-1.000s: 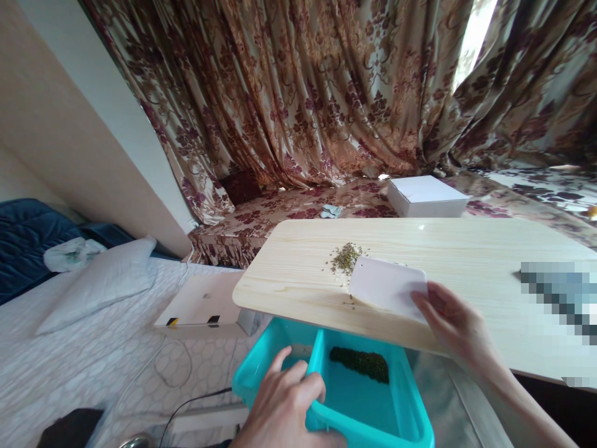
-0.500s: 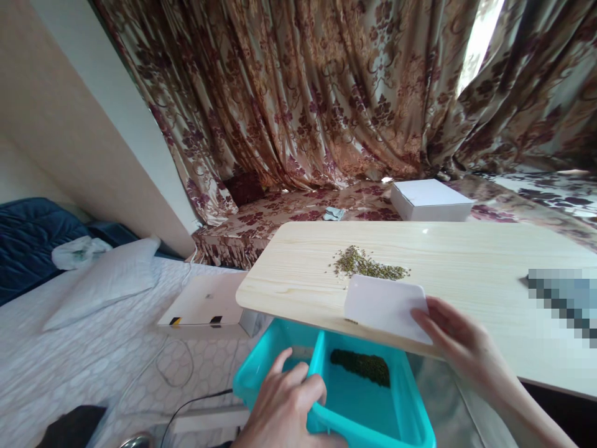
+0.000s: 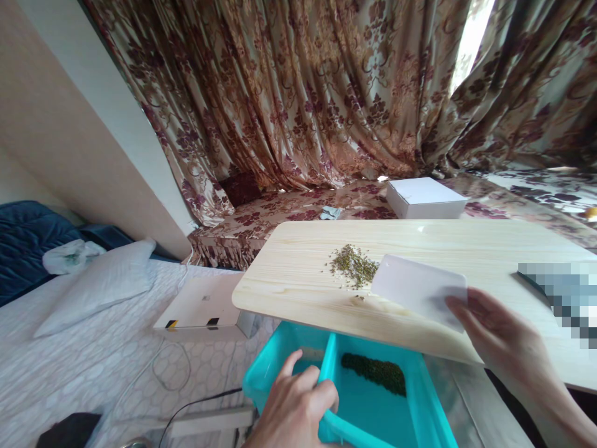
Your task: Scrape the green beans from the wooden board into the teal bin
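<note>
1. Beans [image 3: 352, 264] in a loose heap on the tabletop [image 3: 289, 261], just beside the left end of the white card [image 3: 415, 286].
2. Bunched shorter since half a second ago, when strung out along the card's far edge; card now farther right.
3. In the right hand [image 3: 504, 330], card pinched at its right end.
4. Under the left hand [image 3: 303, 398], curled fingers over the near rim of the blue tub [image 3: 426, 398], apparently steadying it.
5. Probably mid-sweep: better gathered, yet still outside the tub, beside a dark green clump [image 3: 374, 373] in its right compartment.

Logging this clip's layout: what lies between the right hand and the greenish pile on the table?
The flat white piece in the right hand, in the head view.
</note>
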`<state>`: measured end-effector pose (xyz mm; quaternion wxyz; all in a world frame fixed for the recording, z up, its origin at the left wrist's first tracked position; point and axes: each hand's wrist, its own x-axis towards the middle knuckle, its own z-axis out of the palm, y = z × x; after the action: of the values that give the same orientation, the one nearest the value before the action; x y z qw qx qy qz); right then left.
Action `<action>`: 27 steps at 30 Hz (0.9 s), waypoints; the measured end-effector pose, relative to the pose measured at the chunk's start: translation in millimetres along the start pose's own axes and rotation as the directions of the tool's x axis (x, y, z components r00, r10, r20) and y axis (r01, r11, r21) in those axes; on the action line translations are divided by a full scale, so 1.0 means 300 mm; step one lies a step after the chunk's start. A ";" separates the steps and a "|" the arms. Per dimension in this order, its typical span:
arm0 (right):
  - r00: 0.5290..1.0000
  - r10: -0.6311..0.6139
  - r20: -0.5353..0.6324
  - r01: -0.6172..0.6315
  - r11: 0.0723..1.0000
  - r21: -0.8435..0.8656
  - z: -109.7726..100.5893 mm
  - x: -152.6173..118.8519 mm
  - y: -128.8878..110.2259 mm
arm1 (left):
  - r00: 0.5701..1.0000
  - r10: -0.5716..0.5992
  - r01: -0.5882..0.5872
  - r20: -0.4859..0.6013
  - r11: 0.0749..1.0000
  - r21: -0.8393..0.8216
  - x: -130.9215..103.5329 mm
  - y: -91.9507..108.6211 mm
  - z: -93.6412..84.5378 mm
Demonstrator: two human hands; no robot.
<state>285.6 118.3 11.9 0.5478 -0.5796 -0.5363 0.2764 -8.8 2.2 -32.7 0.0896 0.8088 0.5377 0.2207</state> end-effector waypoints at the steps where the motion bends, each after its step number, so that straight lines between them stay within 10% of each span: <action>1: 1.000 -0.010 0.007 0.010 1.000 0.000 0.001 0.004 0.007 | 1.000 0.023 -0.023 0.004 1.000 0.003 0.004 0.002 0.007; 21: 0.992 -0.074 0.105 0.070 0.997 0.033 0.035 0.013 0.009 | 0.998 0.067 -0.066 -0.013 0.997 0.033 -0.006 -0.025 0.043; 27: 0.985 -0.091 0.145 0.085 0.995 0.045 0.043 0.008 0.009 | 0.991 0.007 -0.013 0.137 0.999 0.045 0.008 0.016 -0.013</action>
<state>275.4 125.2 7.0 0.5296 -0.5226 -0.5949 0.3042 -5.8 2.2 -26.8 0.1066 0.8265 0.5312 0.1530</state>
